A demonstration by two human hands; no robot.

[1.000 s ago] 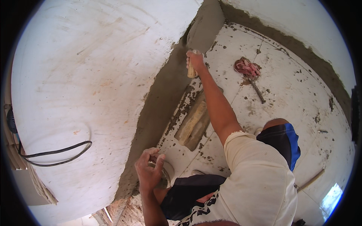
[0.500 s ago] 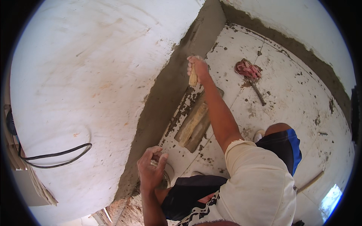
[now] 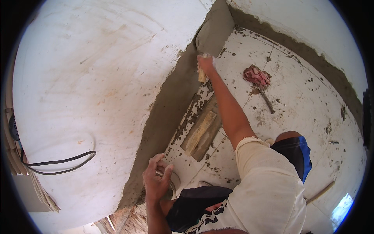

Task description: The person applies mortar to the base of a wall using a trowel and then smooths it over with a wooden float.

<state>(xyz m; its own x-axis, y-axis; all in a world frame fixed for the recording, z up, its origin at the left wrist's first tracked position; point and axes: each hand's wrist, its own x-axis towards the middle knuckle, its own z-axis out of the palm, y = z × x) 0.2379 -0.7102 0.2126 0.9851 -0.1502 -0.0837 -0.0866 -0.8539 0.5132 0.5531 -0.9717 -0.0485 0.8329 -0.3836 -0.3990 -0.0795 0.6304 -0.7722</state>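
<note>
My right hand (image 3: 205, 65) is closed round the pale wooden handle (image 3: 201, 76) of a trowel, up against the wet mortar strip (image 3: 171, 91) along the foot of the white wall. Its blade is hard to tell from the grey mortar. Low in the view, my left hand (image 3: 157, 177) holds nothing; its fingers are bent, with the thumb apart from them. Between the hands, a mortar-stained wooden float (image 3: 202, 130) with a long pale grip lies on the floor, near the wall.
Bits of mortar dot the white tiled floor (image 3: 300, 105). A crumpled pink rag (image 3: 257, 76) lies to the right, beside a ridged metal rod (image 3: 266, 100). A black cable (image 3: 62, 160) loops at the left. Mortar also lines the far wall's foot (image 3: 296, 46). A stick (image 3: 321, 192) rests at lower right.
My right hand has moved slightly along the mortar strip and tilted, with the trowel still in it. My left hand has hardly moved.
</note>
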